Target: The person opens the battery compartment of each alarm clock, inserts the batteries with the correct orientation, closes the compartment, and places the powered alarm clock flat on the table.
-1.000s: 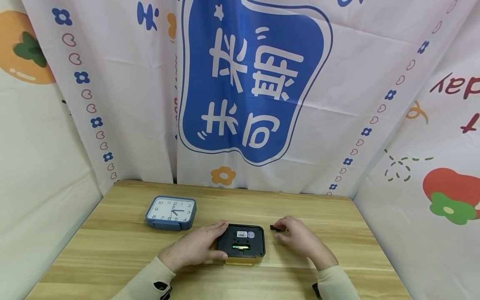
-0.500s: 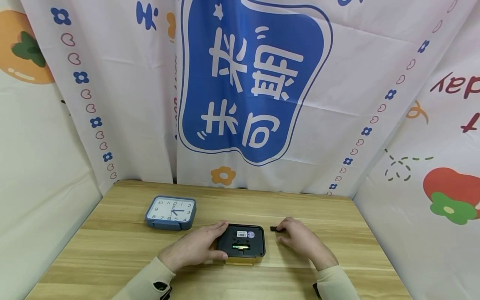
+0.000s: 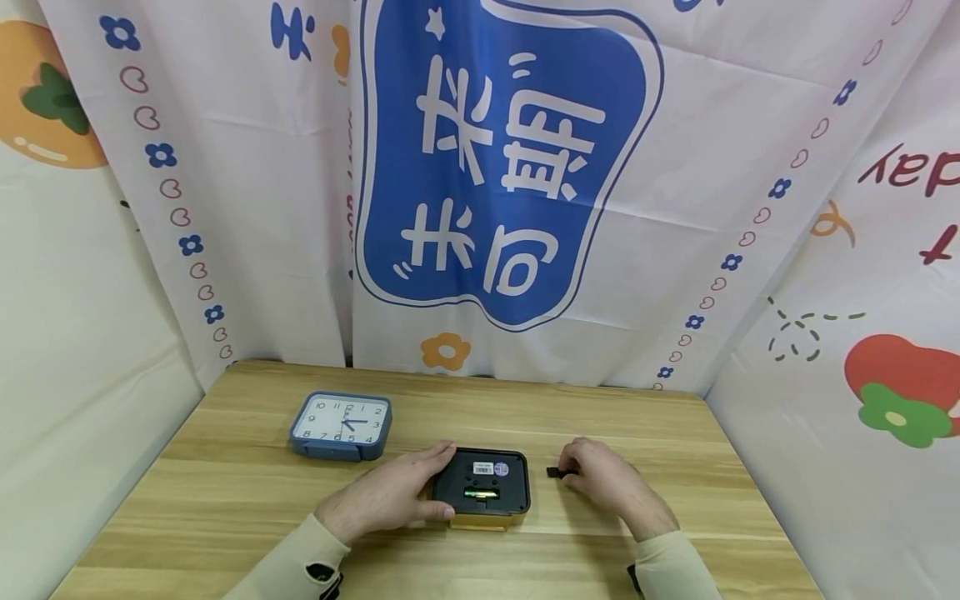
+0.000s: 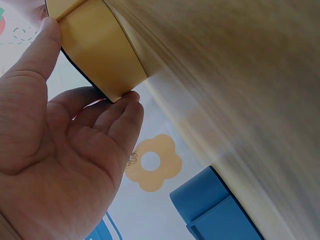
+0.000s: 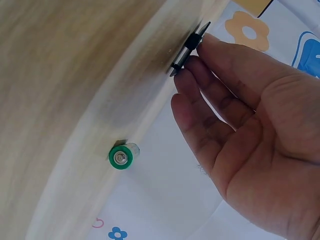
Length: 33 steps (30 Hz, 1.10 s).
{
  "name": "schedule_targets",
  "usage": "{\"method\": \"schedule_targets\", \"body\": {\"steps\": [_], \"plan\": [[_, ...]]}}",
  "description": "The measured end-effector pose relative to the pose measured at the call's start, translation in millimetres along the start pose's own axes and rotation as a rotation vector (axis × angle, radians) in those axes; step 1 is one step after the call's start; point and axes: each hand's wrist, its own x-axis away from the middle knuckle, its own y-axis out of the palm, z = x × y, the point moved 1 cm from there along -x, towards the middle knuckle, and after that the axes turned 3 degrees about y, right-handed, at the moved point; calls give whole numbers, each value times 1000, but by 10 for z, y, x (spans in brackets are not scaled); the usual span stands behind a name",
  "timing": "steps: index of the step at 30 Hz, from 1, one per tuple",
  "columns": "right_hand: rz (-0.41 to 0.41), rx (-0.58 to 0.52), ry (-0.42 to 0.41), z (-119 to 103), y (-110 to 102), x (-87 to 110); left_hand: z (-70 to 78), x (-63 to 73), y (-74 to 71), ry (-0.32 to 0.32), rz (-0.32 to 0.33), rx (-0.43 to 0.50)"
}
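Observation:
A yellow alarm clock (image 3: 510,492) lies face down mid-table, its black back upward. In its uncovered compartment sits a battery (image 3: 480,494). My left hand (image 3: 390,493) grips the clock's left side, thumb near the front edge and fingers at the back; the left wrist view shows the hand (image 4: 75,135) touching the yellow casing (image 4: 97,45). To the right, my right hand (image 3: 606,485) pinches a small black battery cover (image 3: 556,472). Seen from the right wrist, the cover (image 5: 188,49) is at the fingertips, close to the tabletop.
A blue alarm clock (image 3: 341,423) lies face up at the back left. On the wooden table (image 3: 630,412), a loose green-ended battery (image 5: 121,156) shows in the right wrist view; the right hand hides it from the head view. Printed white cloth (image 3: 285,275) encloses the table's back and sides.
My right hand has drawn the battery cover slightly toward me and to the right. The left hand and the yellow clock have stayed put.

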Motion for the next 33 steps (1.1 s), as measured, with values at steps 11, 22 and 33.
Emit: {"method": "schedule_targets", "body": {"steps": [11, 22, 33], "plan": [[-31, 42, -60, 18, 7, 20, -4, 10, 5, 10, 15, -5], [-39, 33, -88, 28, -13, 41, -9, 6, 6, 6, 14, -3], [-29, 75, -39, -11, -20, 48, -8, 5, 7, 11, 14, -7]]}}
